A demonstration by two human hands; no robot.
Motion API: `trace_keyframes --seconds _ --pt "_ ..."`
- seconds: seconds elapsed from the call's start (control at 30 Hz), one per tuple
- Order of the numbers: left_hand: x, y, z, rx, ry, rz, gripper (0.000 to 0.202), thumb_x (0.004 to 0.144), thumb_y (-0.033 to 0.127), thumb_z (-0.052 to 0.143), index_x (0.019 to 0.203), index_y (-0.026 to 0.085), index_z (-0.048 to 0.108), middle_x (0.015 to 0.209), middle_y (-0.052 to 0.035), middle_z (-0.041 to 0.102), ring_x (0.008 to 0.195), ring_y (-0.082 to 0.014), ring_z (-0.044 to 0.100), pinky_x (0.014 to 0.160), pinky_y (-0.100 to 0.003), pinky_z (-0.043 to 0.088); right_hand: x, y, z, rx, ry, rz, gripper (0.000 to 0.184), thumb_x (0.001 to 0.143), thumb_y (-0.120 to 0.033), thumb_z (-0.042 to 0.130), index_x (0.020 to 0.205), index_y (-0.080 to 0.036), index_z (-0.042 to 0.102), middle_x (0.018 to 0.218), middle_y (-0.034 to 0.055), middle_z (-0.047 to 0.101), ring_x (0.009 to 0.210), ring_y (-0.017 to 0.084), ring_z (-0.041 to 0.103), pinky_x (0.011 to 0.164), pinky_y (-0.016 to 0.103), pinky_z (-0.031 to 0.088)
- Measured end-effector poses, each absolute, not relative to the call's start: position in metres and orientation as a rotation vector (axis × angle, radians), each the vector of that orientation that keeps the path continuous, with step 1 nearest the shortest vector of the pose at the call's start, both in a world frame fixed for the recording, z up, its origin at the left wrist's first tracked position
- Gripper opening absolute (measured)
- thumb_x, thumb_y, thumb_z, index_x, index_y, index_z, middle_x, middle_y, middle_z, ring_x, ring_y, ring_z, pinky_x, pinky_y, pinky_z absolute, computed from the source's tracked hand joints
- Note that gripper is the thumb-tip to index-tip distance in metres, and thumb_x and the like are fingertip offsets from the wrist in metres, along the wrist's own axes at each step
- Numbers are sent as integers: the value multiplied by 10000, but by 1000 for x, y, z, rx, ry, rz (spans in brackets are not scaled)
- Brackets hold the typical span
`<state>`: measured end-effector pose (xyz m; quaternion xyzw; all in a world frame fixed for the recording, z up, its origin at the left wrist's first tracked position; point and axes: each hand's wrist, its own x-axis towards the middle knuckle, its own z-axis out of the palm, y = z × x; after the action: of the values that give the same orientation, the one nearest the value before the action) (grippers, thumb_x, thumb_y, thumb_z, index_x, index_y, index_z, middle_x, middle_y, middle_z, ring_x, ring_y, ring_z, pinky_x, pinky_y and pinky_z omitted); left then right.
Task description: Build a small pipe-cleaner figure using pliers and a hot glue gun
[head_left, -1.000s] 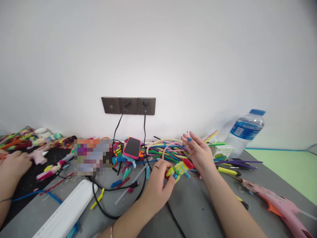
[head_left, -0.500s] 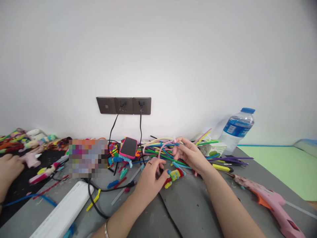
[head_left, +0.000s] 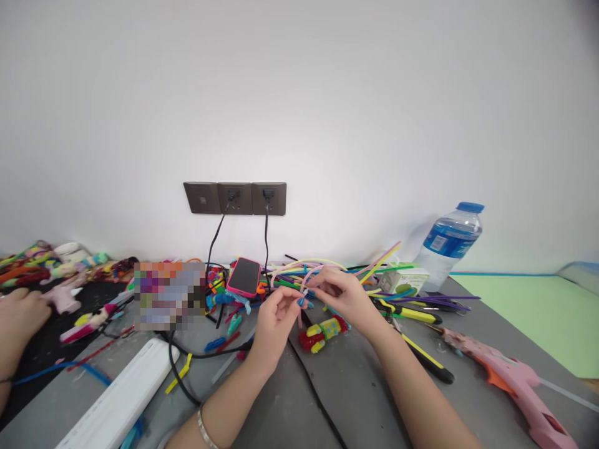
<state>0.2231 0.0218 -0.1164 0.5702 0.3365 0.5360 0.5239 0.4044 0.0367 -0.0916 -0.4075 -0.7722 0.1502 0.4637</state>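
Observation:
My left hand [head_left: 274, 324] and my right hand [head_left: 337, 294] meet over the grey table [head_left: 355, 399], both pinching a thin pink pipe cleaner [head_left: 309, 277] that loops up from the pile of coloured pipe cleaners [head_left: 322, 274]. A small red, yellow and blue pipe-cleaner figure [head_left: 322, 332] lies on the table just below my hands, touched by neither.
A pink-cased phone [head_left: 244, 276] lies by black cables [head_left: 187, 368] from wall sockets [head_left: 235, 197]. A water bottle [head_left: 448, 244], a small box [head_left: 402, 280], yellow-handled tools [head_left: 421, 358] and a pink glue gun [head_left: 510, 380] sit right. A white power strip [head_left: 121, 399] and another person's hand [head_left: 19, 321] are left.
My left hand let go of the small figure, which now lies on the table, and rose to meet my right hand. Both hands now pinch the pink pipe cleaner.

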Motion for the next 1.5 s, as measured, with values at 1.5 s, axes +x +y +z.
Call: trace_keyframes --seconds 1.5 --pt "227 25 -118 1096 765 1138 350 719 439 774 882 149 667 813 -58 701 746 -154 653 725 -277 539 402 40 -96 -966 -1945 341 120 877 -259 644 802 -222 731 792 60 696 768 209 645 719 349 519"
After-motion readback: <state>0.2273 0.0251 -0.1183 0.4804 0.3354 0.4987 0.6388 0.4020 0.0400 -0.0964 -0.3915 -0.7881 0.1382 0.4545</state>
